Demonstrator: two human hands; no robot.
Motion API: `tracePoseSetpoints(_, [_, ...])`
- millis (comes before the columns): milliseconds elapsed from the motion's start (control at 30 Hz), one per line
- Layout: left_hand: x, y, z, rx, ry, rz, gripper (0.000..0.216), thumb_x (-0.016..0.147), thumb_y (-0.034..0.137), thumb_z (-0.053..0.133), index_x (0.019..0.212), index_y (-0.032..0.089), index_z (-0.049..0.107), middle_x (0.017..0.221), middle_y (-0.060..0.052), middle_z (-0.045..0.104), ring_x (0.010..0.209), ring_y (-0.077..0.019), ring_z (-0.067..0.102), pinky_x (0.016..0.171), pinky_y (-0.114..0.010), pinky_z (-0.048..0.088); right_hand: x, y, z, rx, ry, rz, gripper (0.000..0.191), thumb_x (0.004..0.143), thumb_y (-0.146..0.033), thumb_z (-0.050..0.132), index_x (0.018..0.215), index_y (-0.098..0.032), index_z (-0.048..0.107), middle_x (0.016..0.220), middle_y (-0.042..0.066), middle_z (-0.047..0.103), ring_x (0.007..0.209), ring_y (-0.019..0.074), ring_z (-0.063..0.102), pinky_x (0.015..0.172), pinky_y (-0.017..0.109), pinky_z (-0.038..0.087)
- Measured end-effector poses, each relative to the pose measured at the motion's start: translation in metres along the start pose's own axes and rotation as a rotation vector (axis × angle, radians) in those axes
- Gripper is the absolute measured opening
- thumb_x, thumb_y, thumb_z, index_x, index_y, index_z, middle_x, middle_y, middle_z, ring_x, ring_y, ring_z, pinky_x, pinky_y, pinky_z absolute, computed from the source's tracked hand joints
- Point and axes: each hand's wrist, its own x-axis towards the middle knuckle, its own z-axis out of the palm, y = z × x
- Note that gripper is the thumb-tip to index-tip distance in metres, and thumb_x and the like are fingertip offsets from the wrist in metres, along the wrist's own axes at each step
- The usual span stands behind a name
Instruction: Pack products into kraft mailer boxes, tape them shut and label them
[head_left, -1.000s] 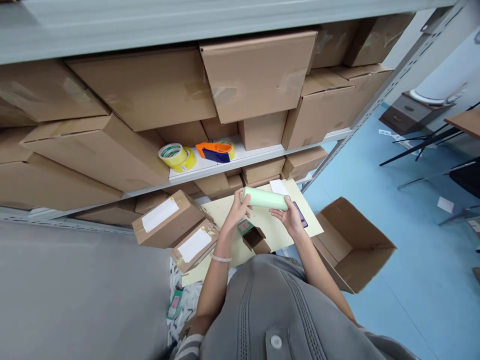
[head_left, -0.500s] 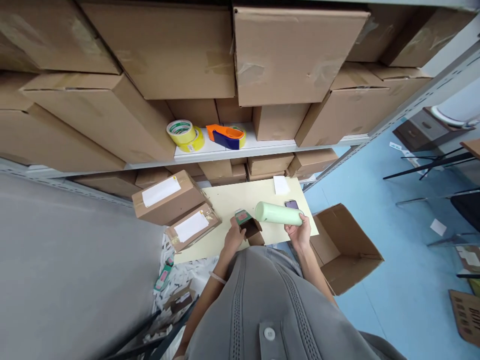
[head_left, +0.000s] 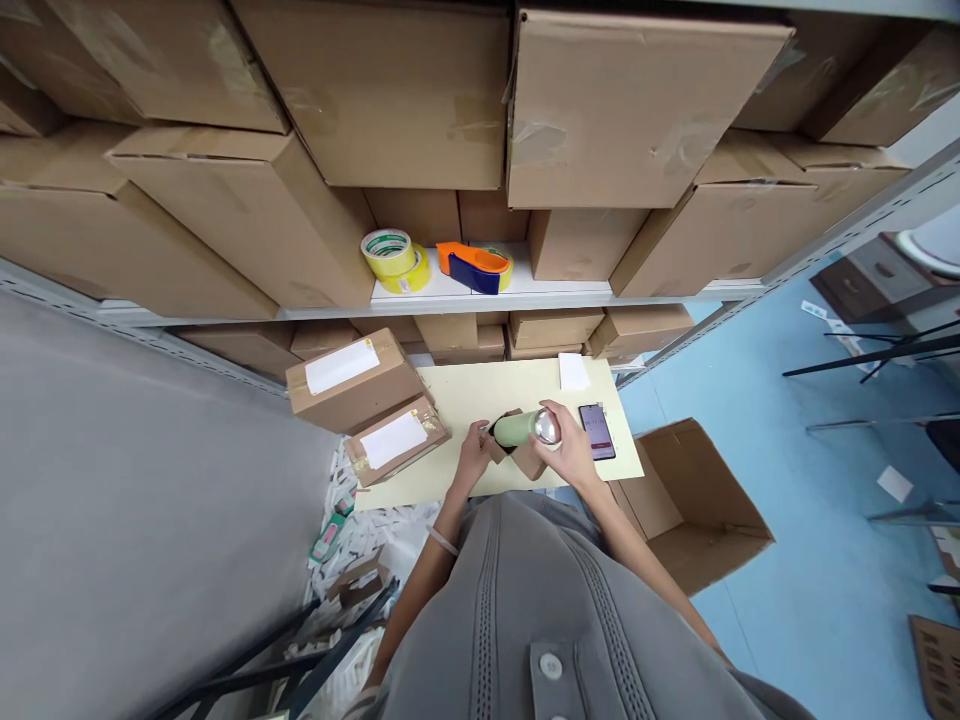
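My right hand [head_left: 570, 450] grips a pale green cylinder bottle [head_left: 519, 429] by its silvery end, its other end pointing into a small open brown carton [head_left: 528, 462] on the cream table [head_left: 465, 395]. My left hand [head_left: 474, 456] holds the carton's left side. A phone [head_left: 597, 431] lies just right of my right hand.
Two taped cartons with white labels [head_left: 356, 380] [head_left: 397, 440] sit at the table's left. A white slip [head_left: 574, 371] lies at the back. Yellow tape rolls [head_left: 394, 258] and an orange tape dispenser [head_left: 476, 267] rest on the shelf. An open empty box [head_left: 690, 505] stands on the blue floor.
The bottle was held up in both hands; my left hand dropped to the small carton, and my right hand swung the bottle down and left so its end points into the carton.
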Motion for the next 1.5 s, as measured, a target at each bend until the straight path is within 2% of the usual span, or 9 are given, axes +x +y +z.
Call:
tracePoseSetpoints(100, [-0.001, -0.006, -0.001, -0.043, 0.020, 0.014, 0.031, 0.081, 0.025, 0.056, 0.111, 0.020, 0.051, 0.063, 0.008, 0.043, 0.063, -0.0137, 0.050, 0.067, -0.025, 0.038, 0.007, -0.009, 0.019, -0.162, -0.120, 0.025, 0.069, 0.077, -0.038, 0.062, 0.137, -0.018, 0.035, 0.101, 0.008, 0.068, 0.083, 0.0254, 0.068, 0.072, 0.032, 0.048])
tracePoseSetpoints(167, [-0.003, -0.010, -0.003, -0.048, 0.030, 0.012, 0.031, 0.081, 0.024, 0.054, 0.111, 0.020, 0.051, 0.065, 0.007, 0.046, 0.065, -0.0138, 0.052, 0.068, -0.025, 0.040, 0.010, -0.009, 0.035, -0.285, -0.194, -0.002, 0.063, 0.077, -0.037, 0.060, 0.132, -0.015, 0.036, 0.091, 0.007, 0.069, 0.079, 0.0258, 0.067, 0.070, 0.031, 0.045])
tracePoseSetpoints(400, [-0.013, -0.021, -0.005, -0.029, 0.017, -0.025, 0.029, 0.081, 0.015, 0.054, 0.109, 0.019, 0.053, 0.068, 0.005, 0.052, 0.072, -0.0163, 0.059, 0.076, -0.030, 0.046, 0.011, 0.016, 0.085, -0.549, -0.390, -0.174, 0.048, 0.074, -0.020, 0.069, 0.117, -0.015, 0.050, 0.116, 0.015, 0.064, 0.112, 0.0283, 0.055, 0.089, 0.035, 0.044])
tracePoseSetpoints(633, [-0.014, -0.030, -0.009, -0.033, 0.042, -0.009, 0.029, 0.082, 0.012, 0.053, 0.110, 0.018, 0.056, 0.070, 0.003, 0.058, 0.073, -0.0171, 0.061, 0.077, -0.031, 0.048, 0.011, 0.016, 0.111, -0.612, -0.334, -0.155, 0.034, 0.082, -0.014, 0.063, 0.115, -0.014, 0.058, 0.117, 0.016, 0.057, 0.114, 0.0303, 0.050, 0.090, 0.038, 0.046])
tracePoseSetpoints(833, [-0.015, -0.029, -0.025, -0.087, 0.115, -0.059, 0.021, 0.088, 0.030, 0.058, 0.105, 0.017, 0.061, 0.074, -0.001, 0.065, 0.069, -0.0169, 0.063, 0.071, -0.031, 0.052, 0.019, 0.030, 0.095, -0.340, -0.176, -0.151, 0.041, 0.093, -0.027, 0.055, 0.132, -0.018, 0.052, 0.121, 0.013, 0.053, 0.104, 0.0257, 0.057, 0.091, 0.038, 0.048])
tracePoseSetpoints(933, [-0.018, -0.032, -0.031, -0.240, 0.069, -0.118, 0.039, 0.096, 0.049, 0.045, 0.112, 0.016, 0.058, 0.081, -0.006, 0.068, 0.062, -0.0149, 0.063, 0.066, -0.031, 0.054, 0.017, 0.050, 0.082, -0.233, -0.115, -0.048, 0.043, 0.095, -0.021, 0.045, 0.138, -0.021, 0.048, 0.119, 0.011, 0.054, 0.100, 0.0230, 0.060, 0.086, 0.037, 0.051])
tracePoseSetpoints(1067, [-0.019, -0.035, -0.032, -0.251, 0.004, -0.083, 0.049, 0.092, 0.057, 0.048, 0.119, 0.016, 0.055, 0.087, -0.006, 0.068, 0.064, -0.0130, 0.063, 0.067, -0.029, 0.054, 0.005, 0.072, 0.081, -0.184, -0.285, 0.015, 0.058, 0.088, -0.005, 0.038, 0.140, -0.026, 0.049, 0.118, 0.007, 0.056, 0.091, 0.0164, 0.062, 0.077, 0.028, 0.050])
tracePoseSetpoints(1267, [-0.005, -0.033, -0.022, 0.021, 0.070, -0.015, 0.038, 0.086, 0.028, 0.059, 0.122, 0.017, 0.055, 0.076, 0.002, 0.058, 0.065, -0.0131, 0.059, 0.069, -0.028, 0.049, 0.004, 0.073, 0.086, -0.183, -0.508, -0.002, 0.066, 0.089, -0.009, 0.045, 0.150, -0.032, 0.040, 0.130, 0.006, 0.052, 0.085, 0.0132, 0.062, 0.077, 0.025, 0.049])
tracePoseSetpoints(1500, [-0.002, -0.035, -0.016, 0.100, 0.090, -0.003, 0.045, 0.084, 0.022, 0.059, 0.128, 0.017, 0.053, 0.065, 0.006, 0.050, 0.065, -0.0146, 0.055, 0.066, -0.026, 0.042, 0.023, 0.071, 0.072, -0.215, -0.672, -0.134, 0.082, 0.082, 0.002, 0.037, 0.153, -0.038, 0.034, 0.122, 0.004, 0.057, 0.093, 0.0146, 0.060, 0.078, 0.021, 0.044])
